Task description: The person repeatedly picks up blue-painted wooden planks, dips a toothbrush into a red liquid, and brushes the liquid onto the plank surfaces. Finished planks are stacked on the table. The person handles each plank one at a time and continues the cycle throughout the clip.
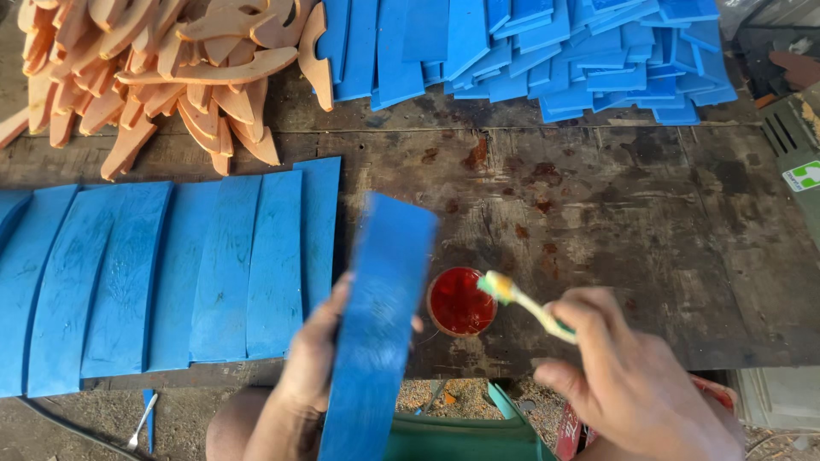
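The head view looks straight down on a dark, worn wooden workbench (615,230), its boards scuffed and spotted with reddish stains.

The left hand (312,358) is closed around a long, slightly curved blue-painted wooden slat (376,324), thumb on the near side and fingertips showing at the far edge; the slat stands tilted, with its upper end over the bench and its lower end down near the person's lap.

The right hand (628,376) grips a toothbrush with a pale yellow and green handle (525,303), fingers curled shut on the handle. The brush head points left and hovers just at the rim of a small round cup of red paint (459,300), which stands on the bench just right of the held slat.

To the left, a row of matching blue curved slats (171,273) lies flat, side by side and overlapping slightly, reaching to the left edge of the picture. At the far left of the bench there is a heap of unpainted tan curved wooden pieces (162,68). Beside it, across the far edge, lies a loose pile of smaller blue-painted flat pieces (547,51).

Below the bench edge a green plastic container (461,435) sits between the person's arms. The ground beside it is bare earth, with a thin metal tool (141,423) lying at lower left. At the right edge a grey-green box-like object (799,145) is partly in view.
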The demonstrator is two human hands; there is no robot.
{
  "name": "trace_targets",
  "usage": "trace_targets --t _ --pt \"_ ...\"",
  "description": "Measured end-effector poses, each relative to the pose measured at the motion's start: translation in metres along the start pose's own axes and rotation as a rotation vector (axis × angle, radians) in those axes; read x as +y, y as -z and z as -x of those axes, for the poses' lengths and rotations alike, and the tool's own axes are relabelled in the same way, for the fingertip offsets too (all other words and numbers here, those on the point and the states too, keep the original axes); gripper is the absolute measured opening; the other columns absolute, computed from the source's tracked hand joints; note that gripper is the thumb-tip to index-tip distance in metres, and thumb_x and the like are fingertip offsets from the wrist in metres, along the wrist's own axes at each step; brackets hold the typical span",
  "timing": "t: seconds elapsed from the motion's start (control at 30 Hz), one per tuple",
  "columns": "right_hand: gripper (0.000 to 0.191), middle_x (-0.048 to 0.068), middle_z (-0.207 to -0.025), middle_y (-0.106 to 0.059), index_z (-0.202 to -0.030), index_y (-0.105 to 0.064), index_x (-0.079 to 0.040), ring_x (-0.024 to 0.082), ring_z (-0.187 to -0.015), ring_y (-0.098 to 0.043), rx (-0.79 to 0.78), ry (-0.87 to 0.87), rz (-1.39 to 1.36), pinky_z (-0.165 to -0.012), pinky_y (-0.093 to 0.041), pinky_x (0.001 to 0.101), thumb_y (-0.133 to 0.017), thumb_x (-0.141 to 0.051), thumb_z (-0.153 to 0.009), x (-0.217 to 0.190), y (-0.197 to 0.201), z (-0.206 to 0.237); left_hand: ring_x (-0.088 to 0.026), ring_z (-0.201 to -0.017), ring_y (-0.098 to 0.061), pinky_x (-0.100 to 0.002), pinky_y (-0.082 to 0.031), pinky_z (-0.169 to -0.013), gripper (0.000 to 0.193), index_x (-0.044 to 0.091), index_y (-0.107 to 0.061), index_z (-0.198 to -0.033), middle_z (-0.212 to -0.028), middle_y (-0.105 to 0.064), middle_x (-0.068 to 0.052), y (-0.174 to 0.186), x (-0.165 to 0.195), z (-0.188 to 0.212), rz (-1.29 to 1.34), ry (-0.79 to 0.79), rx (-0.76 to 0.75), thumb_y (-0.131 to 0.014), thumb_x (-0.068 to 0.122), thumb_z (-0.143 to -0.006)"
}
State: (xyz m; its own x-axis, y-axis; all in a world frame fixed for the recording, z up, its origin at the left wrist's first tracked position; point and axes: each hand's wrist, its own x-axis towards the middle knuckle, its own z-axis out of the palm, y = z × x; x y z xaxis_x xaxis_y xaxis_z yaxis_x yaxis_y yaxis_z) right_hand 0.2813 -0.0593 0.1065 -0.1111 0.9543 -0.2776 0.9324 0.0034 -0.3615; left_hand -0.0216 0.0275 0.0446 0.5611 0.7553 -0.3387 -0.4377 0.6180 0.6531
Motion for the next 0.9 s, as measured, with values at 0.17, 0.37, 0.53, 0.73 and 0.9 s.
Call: trace_targets --t 0.17,0.37,0.53,0.73,0.9 --pt "0.043 0.007 -0.107 -0.056 -0.131 -0.06 -0.011 0.021 -0.054 -0.07 0.122 0.064 0.166 -0.046 -0.058 0.0379 -0.063 -0.027 -0.092 -0.007 -0.013 -0.022 -0.028 -0.078 -0.074 -0.039 -0.064 -0.063 0.07 -0.002 -0.053 -0.136 -0.107 -0.073 -0.028 0.023 0.01 0.002 0.248 -0.16 0.192 -0.027 0.052 -0.099" --pt "0.048 0.007 -0.097 -0.054 -0.137 -0.062 -0.014 0.022 -0.058 -0.069 0.042 0.089 0.311 -0.052 -0.059 0.0389 -0.062 -0.015 -0.089 -0.022 -0.032 -0.043 -0.024 -0.075 -0.072 -0.036 -0.063 -0.059 0.083 0.0 -0.059 -0.136 -0.105 -0.073 -0.026 0.014 0.003 0.0 0.101 -0.176 0.214 -0.028 0.069 -0.101" --pt "0.051 0.003 -0.108 -0.06 -0.139 -0.062 -0.019 0.019 -0.056 -0.069 -0.18 0.079 0.19 -0.054 -0.06 0.0354 -0.063 -0.014 -0.088 -0.025 -0.016 -0.036 -0.025 -0.073 -0.073 -0.036 -0.063 -0.057 0.08 0.002 -0.06 -0.133 -0.104 -0.074 -0.025 0.013 0.002 -0.002 0.166 -0.136 0.2 -0.032 0.068 -0.099" --pt "0.058 0.0 -0.09 -0.061 -0.153 -0.057 -0.029 0.015 -0.054 -0.065 0.066 -0.147 0.18 -0.052 -0.057 0.0333 -0.059 -0.028 -0.095 -0.01 -0.015 -0.009 -0.025 -0.074 -0.073 -0.036 -0.064 -0.058 0.079 0.002 -0.061 -0.133 -0.103 -0.073 -0.024 0.016 0.0 -0.003 0.169 -0.148 0.2 -0.033 0.068 -0.099" --pt "0.051 -0.002 -0.097 -0.062 -0.148 -0.057 -0.029 0.015 -0.062 -0.065 -0.2 -0.136 -0.085 -0.059 -0.054 0.0341 -0.057 -0.033 -0.097 -0.009 -0.043 -0.011 -0.024 -0.073 -0.072 -0.035 -0.064 -0.058 0.08 0.001 -0.059 -0.135 -0.102 -0.072 -0.021 0.012 -0.003 -0.007 0.148 -0.185 0.137 -0.031 0.067 -0.101"
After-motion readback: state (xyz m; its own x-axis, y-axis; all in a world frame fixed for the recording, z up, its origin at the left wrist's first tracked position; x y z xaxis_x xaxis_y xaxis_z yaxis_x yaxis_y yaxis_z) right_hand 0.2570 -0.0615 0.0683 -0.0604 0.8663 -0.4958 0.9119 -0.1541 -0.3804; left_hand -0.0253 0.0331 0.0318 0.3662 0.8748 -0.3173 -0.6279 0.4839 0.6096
